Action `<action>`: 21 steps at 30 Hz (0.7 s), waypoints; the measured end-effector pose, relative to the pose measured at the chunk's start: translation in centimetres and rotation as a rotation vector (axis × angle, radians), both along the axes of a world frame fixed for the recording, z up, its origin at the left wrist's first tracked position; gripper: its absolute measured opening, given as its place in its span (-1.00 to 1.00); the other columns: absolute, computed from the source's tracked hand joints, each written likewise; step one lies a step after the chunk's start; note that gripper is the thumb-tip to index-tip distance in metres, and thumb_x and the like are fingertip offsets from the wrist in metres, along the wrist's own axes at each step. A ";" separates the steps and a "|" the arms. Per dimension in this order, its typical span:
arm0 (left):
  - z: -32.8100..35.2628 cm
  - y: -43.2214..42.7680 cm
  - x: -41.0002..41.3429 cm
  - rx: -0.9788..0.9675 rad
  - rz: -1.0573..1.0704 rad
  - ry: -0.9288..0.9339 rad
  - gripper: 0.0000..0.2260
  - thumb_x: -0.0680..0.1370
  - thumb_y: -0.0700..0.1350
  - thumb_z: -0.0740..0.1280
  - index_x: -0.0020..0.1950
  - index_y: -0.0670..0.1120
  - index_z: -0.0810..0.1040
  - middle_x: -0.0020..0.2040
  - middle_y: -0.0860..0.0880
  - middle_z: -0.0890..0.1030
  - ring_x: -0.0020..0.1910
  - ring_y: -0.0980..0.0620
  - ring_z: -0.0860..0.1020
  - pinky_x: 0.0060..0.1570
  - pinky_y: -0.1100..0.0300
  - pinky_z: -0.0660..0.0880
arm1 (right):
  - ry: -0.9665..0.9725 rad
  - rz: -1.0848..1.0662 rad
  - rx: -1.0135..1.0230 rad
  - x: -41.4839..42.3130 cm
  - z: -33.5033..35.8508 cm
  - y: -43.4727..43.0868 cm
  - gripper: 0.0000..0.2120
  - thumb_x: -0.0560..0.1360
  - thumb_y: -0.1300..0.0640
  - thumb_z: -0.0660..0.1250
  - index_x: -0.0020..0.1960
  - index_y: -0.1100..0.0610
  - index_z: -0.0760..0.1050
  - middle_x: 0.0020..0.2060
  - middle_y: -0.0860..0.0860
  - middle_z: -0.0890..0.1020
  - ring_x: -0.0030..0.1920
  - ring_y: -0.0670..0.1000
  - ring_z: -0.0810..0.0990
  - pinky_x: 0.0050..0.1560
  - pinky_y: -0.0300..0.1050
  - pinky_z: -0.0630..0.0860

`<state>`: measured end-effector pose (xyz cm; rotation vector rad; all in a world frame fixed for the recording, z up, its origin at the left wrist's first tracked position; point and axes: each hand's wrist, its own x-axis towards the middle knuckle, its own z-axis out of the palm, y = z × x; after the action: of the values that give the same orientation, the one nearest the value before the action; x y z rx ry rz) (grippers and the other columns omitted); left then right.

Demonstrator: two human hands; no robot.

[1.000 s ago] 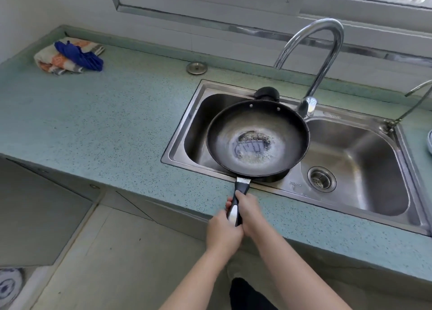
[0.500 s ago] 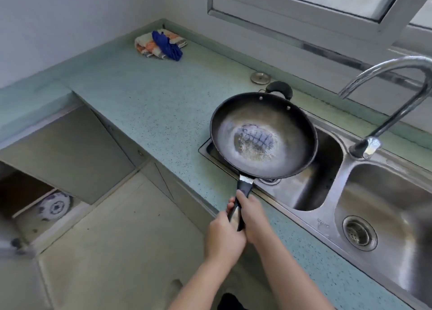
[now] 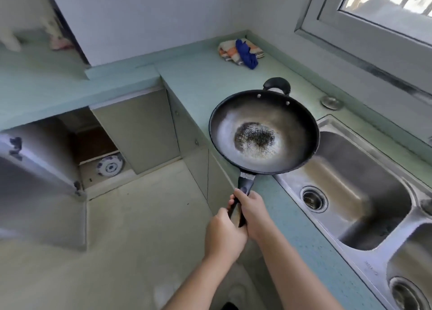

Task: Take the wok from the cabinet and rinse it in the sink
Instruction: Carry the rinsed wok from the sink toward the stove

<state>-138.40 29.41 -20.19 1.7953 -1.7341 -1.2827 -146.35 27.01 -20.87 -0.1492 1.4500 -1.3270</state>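
Head view: both hands, left (image 3: 224,236) and right (image 3: 252,212), clasped around wok (image 3: 264,132) handle; wok above countertop (image 3: 203,80) front edge, overlapping sink (image 3: 364,193) left rim. Cabinet (image 3: 98,146) open below.

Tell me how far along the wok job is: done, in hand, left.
Done: the wok is out of the cabinet, whose door hangs open. In hand: both hands, left and right, grip its long handle, holding it level over the counter edge beside the sink. Left: whether it has been rinsed is unclear; no water shows, and dark residue sits in its middle.
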 end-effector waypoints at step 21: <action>0.5 -4.3 25.4 -0.004 0.637 0.131 -0.80 0.33 -0.01 0.40 -0.23 -0.07 0.44 -0.24 -0.13 0.65 -0.28 -0.19 0.64 -0.35 0.05 0.54 | 0.125 0.683 -0.058 28.0 2.6 -8.0 -0.62 0.56 0.31 0.14 -0.43 0.22 0.36 -0.48 0.13 0.43 -0.48 0.08 0.40 -0.34 -0.08 0.40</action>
<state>-113.00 25.15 -19.73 1.9756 -0.9634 -1.0781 -118.33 19.01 -18.25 -0.7094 1.2924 -0.8038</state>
